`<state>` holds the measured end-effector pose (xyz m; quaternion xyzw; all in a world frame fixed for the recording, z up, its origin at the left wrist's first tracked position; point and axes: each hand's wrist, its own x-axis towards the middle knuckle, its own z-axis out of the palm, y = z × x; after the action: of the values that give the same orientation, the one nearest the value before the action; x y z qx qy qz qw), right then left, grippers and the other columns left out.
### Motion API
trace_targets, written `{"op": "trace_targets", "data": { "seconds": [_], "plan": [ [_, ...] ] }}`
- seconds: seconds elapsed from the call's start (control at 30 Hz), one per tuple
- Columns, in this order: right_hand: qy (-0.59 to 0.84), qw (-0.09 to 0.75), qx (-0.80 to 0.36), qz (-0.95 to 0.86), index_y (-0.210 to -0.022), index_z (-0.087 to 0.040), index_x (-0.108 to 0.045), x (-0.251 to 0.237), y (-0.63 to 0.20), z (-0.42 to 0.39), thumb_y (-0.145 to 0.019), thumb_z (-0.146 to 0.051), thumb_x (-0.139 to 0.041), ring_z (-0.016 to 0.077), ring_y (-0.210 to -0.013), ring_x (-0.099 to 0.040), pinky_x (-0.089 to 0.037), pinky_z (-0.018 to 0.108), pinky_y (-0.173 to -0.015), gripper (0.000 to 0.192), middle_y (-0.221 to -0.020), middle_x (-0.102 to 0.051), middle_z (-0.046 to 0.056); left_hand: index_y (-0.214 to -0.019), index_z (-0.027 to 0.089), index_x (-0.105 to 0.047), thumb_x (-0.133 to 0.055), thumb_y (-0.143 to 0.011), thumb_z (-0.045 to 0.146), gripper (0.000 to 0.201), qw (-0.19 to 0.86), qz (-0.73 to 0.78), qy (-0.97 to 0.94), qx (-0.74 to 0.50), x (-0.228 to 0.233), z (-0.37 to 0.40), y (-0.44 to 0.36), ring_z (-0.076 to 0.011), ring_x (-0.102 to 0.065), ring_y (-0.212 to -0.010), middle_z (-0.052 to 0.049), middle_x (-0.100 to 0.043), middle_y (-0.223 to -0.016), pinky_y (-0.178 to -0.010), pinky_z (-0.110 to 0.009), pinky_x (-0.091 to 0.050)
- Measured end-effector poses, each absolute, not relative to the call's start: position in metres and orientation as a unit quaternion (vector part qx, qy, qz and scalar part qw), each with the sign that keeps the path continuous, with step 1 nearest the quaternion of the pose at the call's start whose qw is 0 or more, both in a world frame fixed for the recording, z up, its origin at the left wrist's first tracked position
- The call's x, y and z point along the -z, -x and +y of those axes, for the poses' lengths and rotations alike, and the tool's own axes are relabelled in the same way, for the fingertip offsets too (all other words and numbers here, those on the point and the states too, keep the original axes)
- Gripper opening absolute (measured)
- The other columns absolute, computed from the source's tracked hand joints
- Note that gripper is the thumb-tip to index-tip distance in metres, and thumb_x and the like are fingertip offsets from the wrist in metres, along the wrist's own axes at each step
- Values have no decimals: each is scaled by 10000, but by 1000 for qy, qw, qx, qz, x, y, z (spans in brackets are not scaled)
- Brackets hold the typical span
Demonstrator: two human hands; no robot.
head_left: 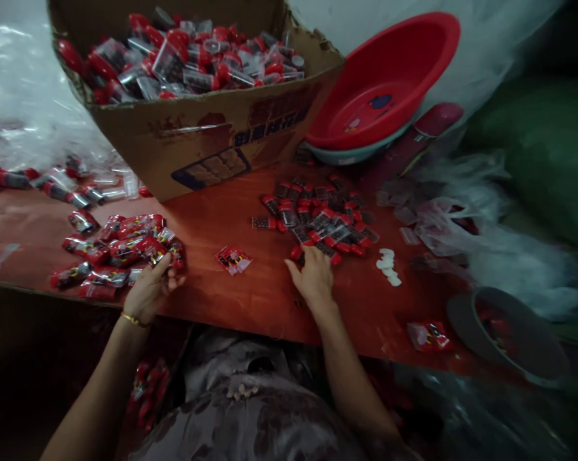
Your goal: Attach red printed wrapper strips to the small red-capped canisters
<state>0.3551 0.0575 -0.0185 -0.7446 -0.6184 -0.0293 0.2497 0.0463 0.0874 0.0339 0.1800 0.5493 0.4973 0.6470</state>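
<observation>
L hand (149, 291) is at the red-wrapped tubes (128, 250), R hand (315, 278) at the red-capped clear tubes (323, 221); can't tell if either's gripping. Prob light, stiff n slick, imo pinch mid-barrel.

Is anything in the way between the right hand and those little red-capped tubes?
Nothing visible: the right hand is right at the near edge of the red-capped tubes. The flat red packets lie off to its left.
</observation>
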Motion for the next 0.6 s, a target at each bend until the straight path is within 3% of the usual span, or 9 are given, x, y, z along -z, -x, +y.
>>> {"op": "trace_targets", "data": {
  "seconds": [0.17, 0.37, 0.6],
  "plan": [
    [779, 164, 42, -604, -1129, -93, -572, 34, -372, 50, -828, -357, -525, 293, -947, -515, -407, 392, -792, 403, -1089, -616, 165, -722, 111, -607, -509, -827, 62, 152, 627, 545, -127, -542, -27, 113, -33, -16, -429, -313, 75, -479, -421, -533, -153, -523],
    [755, 173, 64, -629, -1095, -115, -585, 38, -363, 48, -842, -333, -491, 289, -926, -518, -414, 383, -737, 347, -1084, -621, 151, -685, 103, -586, -400, -819, 23, 243, 651, 520, -67, -549, -26, 124, -23, -99, -612, -476, -39, -644, -565, -582, -217, -544],
    [737, 191, 79, -644, -1108, -129, -571, 46, -366, 48, -850, -349, -465, 290, -928, -509, -424, 399, -720, 356, -1067, -605, 154, -791, 92, -609, -363, -827, 233, 286, 710, 470, -68, -519, -35, 120, -6, -202, -672, -636, -157, -686, -747, -617, -321, -550]
  ]
}}
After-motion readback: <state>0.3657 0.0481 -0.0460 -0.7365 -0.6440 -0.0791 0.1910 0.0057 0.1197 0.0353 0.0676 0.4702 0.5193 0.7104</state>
